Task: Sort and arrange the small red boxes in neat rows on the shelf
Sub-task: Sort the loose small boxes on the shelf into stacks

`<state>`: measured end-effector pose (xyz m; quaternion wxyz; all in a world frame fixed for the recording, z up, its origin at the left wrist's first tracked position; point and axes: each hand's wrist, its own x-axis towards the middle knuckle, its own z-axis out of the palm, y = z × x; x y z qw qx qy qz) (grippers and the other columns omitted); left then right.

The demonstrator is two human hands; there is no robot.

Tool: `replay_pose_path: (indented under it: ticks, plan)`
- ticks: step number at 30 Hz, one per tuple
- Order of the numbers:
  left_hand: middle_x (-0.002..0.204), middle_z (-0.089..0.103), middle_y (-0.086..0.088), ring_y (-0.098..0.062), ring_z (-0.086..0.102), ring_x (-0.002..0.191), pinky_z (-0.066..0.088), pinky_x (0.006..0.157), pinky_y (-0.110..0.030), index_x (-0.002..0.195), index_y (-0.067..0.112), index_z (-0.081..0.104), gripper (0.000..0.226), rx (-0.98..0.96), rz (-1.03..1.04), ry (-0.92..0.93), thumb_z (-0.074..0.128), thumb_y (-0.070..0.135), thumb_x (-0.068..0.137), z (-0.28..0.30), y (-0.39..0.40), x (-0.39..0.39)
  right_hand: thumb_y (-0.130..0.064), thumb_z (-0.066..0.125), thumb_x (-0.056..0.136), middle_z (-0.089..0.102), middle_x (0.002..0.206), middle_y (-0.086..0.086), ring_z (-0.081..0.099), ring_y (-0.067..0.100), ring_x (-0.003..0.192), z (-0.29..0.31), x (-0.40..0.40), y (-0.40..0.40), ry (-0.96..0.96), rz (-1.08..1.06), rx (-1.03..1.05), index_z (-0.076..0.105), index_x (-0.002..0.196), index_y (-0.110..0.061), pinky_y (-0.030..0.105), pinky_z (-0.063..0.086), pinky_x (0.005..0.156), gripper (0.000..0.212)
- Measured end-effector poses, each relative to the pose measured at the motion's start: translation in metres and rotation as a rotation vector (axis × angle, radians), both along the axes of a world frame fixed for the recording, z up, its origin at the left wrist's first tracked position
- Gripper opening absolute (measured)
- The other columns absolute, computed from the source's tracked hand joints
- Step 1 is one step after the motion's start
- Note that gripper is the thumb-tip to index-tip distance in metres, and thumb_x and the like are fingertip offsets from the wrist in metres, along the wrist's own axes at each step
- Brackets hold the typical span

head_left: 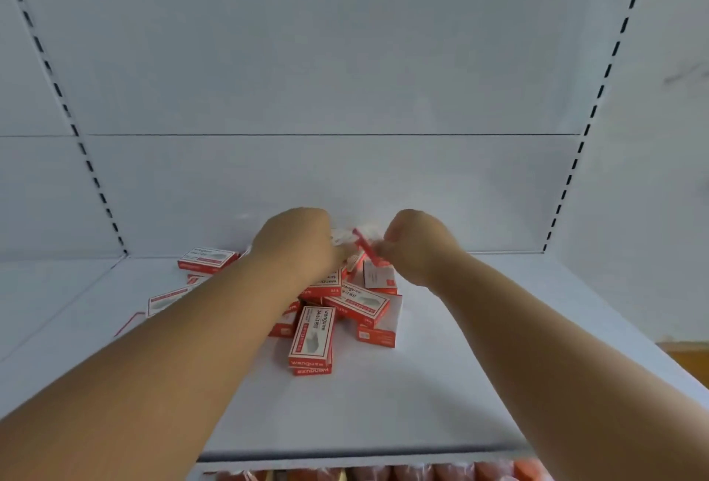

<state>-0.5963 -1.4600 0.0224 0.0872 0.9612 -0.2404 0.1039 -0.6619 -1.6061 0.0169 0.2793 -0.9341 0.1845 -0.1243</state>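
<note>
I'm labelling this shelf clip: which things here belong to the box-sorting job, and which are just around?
Job:
- heap of red boxes
- box by the back wall
- raised box, held by left hand and right hand
- shelf

Just around:
- orange packets on the shelf below

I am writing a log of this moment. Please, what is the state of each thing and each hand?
Left hand: curled, gripping a box at the pile's back.
Right hand: curled, pinching a tilted red box.
Pile of red boxes: jumbled, overlapping, not in rows.
Box at back left: lying flat, apart from the pile.
Shelf: mostly bare.
</note>
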Motion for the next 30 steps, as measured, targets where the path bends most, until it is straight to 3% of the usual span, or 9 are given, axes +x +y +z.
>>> replay_pose_path:
  ticks: [4,8,10,13,17,19,22,26,30]
  plan:
    - [0.097,0.063,-0.001,-0.019,0.061,0.086,0.049,0.073,-0.033,0.102,0.018,0.067,0.053,-0.055,-0.051,0.013,0.042,0.064,0.092,-0.01,0.006,0.003,-0.03,0.057,0.092,0.069,0.084,0.006,0.057,0.018,0.068,0.002,-0.002,0.007,0.081,0.042,-0.116,0.066,0.089,-0.009,0.024,0.04,0.051,0.023]
    - [0.103,0.057,0.004,-0.013,0.058,0.088,0.051,0.076,-0.03,0.104,0.025,0.061,0.027,-0.227,-0.129,-0.04,0.048,0.047,0.096,-0.01,0.023,-0.01,-0.03,0.063,0.089,0.07,0.092,-0.002,0.063,0.016,0.081,0.008,-0.018,0.011,-0.047,0.086,-0.129,0.068,0.092,-0.016,0.027,0.051,0.067,0.015]
    - [0.105,0.056,0.007,-0.011,0.058,0.09,0.053,0.08,-0.032,0.105,0.029,0.06,0.02,-0.246,-0.169,-0.043,0.055,0.044,0.093,-0.013,0.036,-0.015,-0.04,0.07,0.085,0.067,0.092,-0.007,0.062,0.014,0.084,0.012,-0.028,0.018,0.004,0.185,-0.097,0.068,0.09,-0.021,0.026,0.05,0.068,0.02]
    - [0.116,0.053,0.009,-0.014,0.051,0.109,0.048,0.094,-0.036,0.116,0.035,0.062,0.031,-0.109,-0.25,-0.004,0.059,0.05,0.089,-0.019,0.054,-0.018,-0.055,0.068,0.08,0.065,0.097,-0.005,0.06,0.015,0.089,0.01,-0.041,0.035,0.245,0.27,-0.273,0.069,0.101,-0.022,0.03,0.051,0.076,0.039]
    - [0.13,0.054,0.012,-0.015,0.043,0.121,0.039,0.101,-0.035,0.131,0.036,0.054,0.046,0.071,-0.282,-0.038,0.062,0.05,0.088,-0.016,0.065,-0.018,-0.043,0.066,0.082,0.063,0.09,-0.002,0.057,0.017,0.081,0.001,-0.045,0.046,0.262,0.261,-0.408,0.065,0.098,-0.019,0.023,0.04,0.058,0.029]
    - [0.128,0.055,0.012,-0.014,0.044,0.119,0.039,0.1,-0.034,0.132,0.034,0.054,0.049,0.012,-0.283,-0.056,0.066,0.049,0.086,-0.015,0.067,-0.019,-0.031,0.069,0.08,0.057,0.084,-0.009,0.055,0.012,0.074,-0.002,-0.046,0.043,0.178,0.225,-0.302,0.053,0.094,-0.026,0.02,0.04,0.054,0.022]
    - [0.121,0.049,0.015,-0.009,0.048,0.112,0.045,0.095,-0.028,0.128,0.032,0.054,0.05,-0.24,-0.3,-0.056,0.072,0.043,0.083,-0.016,0.068,-0.024,-0.014,0.072,0.077,0.062,0.092,-0.004,0.061,0.011,0.067,-0.006,-0.05,0.032,-0.006,0.12,-0.036,0.042,0.099,-0.025,0.025,0.048,0.049,0.039]
    - [0.111,0.039,0.02,-0.001,0.051,0.1,0.042,0.067,-0.005,0.115,0.036,0.05,0.042,-0.495,-0.351,-0.062,0.076,0.03,0.083,-0.014,0.059,-0.035,-0.012,0.072,0.084,0.067,0.094,0.002,0.06,0.011,0.051,-0.005,-0.062,0.024,-0.319,0.027,0.391,0.044,0.1,-0.02,0.024,0.046,0.047,0.033]
    - [0.11,0.045,0.024,-0.002,0.053,0.097,0.04,0.057,-0.006,0.11,0.039,0.039,0.041,-0.642,-0.347,-0.003,0.071,0.03,0.088,-0.006,0.028,-0.054,-0.011,0.057,0.094,0.069,0.092,0.009,0.06,0.016,0.064,-0.004,-0.077,0.003,-0.48,-0.039,0.695,0.054,0.105,-0.014,0.031,0.044,0.058,0.012]
